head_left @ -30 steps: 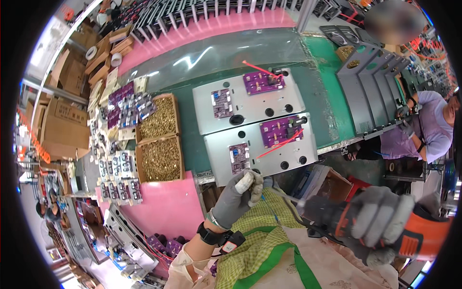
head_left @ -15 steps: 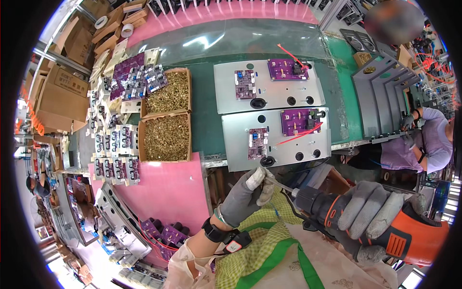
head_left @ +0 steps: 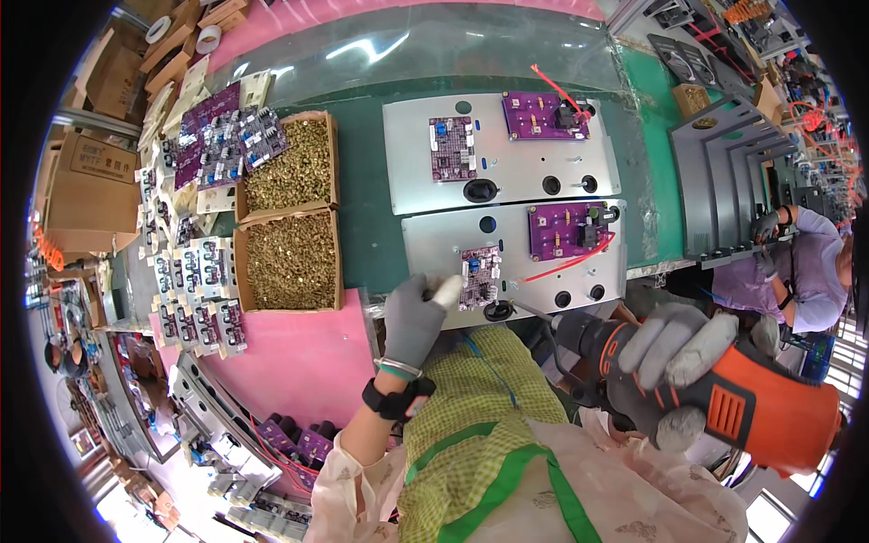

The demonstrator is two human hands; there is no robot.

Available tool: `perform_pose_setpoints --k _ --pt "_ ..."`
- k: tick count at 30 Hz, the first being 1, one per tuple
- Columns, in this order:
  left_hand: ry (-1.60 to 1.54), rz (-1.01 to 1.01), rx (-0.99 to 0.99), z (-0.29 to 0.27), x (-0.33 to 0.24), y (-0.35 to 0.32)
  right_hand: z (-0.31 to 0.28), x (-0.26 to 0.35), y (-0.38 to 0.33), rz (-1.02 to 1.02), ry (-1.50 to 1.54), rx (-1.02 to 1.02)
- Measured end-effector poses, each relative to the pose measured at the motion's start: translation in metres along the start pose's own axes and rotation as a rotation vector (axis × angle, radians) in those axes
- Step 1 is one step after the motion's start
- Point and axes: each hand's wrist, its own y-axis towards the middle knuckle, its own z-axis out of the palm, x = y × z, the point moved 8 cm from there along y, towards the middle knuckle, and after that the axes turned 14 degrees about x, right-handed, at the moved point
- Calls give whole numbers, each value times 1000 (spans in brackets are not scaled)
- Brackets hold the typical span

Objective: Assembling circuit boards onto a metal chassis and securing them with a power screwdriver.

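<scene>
1. At the far left, a brown cardboard box (head_left: 100,195) is standing near the table (head_left: 367,231).
2. Next, purple circuit boards (head_left: 210,149) are being carried by the table, some in a loose pile, others in rows.
3. Beside them, heaps of small brass-coloured parts (head_left: 290,258) are being held in two open cardboard trays (head_left: 336,163).
4. The left hand (head_left: 414,319), in a grey glove with whitish fingertips, is being held at the front left of the near metal plate (head_left: 434,235). Its fingertips are being directed to the left edge of a small circuit board (head_left: 480,276); whether anything is being pinched cannot be told.
5. The small circuit board is being supported by the near metal plate, as is a larger purple board (head_left: 554,237) with a red wire (head_left: 579,262). Just behind, a far metal plate (head_left: 412,163) is being fitted out alike.
6. The bit of an orange-and-black power driver (head_left: 742,407) is being pointed leftward at a black oval fitting (head_left: 498,310); contact cannot be told.
7. The right hand (head_left: 679,348), also gloved, is being clamped around the driver's body, well apart from the left hand.
8. At the far right, a grey metal frame (head_left: 724,190) is being attended by a co-worker (head_left: 810,267) in lilac.
</scene>
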Motion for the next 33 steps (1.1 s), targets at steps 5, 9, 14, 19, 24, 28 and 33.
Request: perform_pose_setpoints --k 5,9,14,19,24,28,33 --pt "960 68 -109 20 -11 23 -14 -9 -9 -44 -44 -90" --pt "606 25 -12 17 7 31 -21 -22 -13 64 -112 -114" --pt "350 9 -2 11 21 30 -26 -32 -18 84 -142 -147" --pt "447 15 12 13 21 35 -27 -41 -25 107 -168 -160" --pt "286 29 64 15 27 39 -30 -50 -28 122 -188 -173" --pt "343 41 26 19 27 39 -33 -56 -32 134 -203 -178" --pt "425 31 -12 19 22 38 -34 -67 -33 92 -189 -159"
